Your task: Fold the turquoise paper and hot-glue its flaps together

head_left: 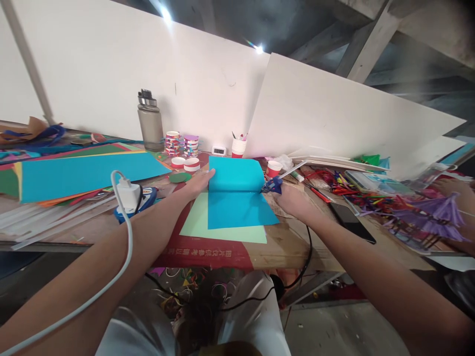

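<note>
A bright blue sheet of paper [237, 210] lies on the cardboard-covered work surface, its far part bent up along a crease across the middle. My left hand [203, 182] holds the raised part at its left edge, thumb against the paper. My right hand [288, 197] grips a dark blue hot glue gun [273, 186], its tip at the right end of the crease. A pale glue stick [293, 169] juts out of the gun's back. Beneath the blue paper rests a light green sheet [222, 236].
Left are a stack of coloured sheets [89, 173], a power strip [148, 197] with a white plug, and a bottle [151, 123]. Paper cups [273, 168] stand behind. A phone [352, 222] and purple paper umbrellas [434, 215] lie right, near another person's arm [458, 190].
</note>
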Motion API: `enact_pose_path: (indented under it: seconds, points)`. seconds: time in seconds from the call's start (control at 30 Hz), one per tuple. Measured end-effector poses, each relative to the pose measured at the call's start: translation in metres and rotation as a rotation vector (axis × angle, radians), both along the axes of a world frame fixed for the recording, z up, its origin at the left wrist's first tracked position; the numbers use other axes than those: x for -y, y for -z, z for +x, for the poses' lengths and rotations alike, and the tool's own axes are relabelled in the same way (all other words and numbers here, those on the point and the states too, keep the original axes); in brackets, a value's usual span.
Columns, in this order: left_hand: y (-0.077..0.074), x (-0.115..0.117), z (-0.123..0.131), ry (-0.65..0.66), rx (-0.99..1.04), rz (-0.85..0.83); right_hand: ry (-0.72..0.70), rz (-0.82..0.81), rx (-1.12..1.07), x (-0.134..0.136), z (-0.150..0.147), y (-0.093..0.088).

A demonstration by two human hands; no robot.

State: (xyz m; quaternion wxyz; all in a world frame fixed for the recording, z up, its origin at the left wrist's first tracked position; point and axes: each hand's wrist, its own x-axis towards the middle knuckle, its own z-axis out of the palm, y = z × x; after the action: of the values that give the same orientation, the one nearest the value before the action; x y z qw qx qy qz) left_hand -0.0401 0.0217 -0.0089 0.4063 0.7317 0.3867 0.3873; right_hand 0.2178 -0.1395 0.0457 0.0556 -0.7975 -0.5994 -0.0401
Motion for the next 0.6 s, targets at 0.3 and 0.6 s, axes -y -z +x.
enact_pose_path:
  seconds: [0.3,0.6]
  points:
    - [0.0097,-0.0081,0.0014,0.008,0.059,-0.009,0.012,0.040,0.020,0.0000,-0.0004,0.0056]
    - [0.0077,-0.0099,-0.0001,-0.009,0.030,0.017,-0.001,0.021,0.012,0.0007,0.0044,0.0071]
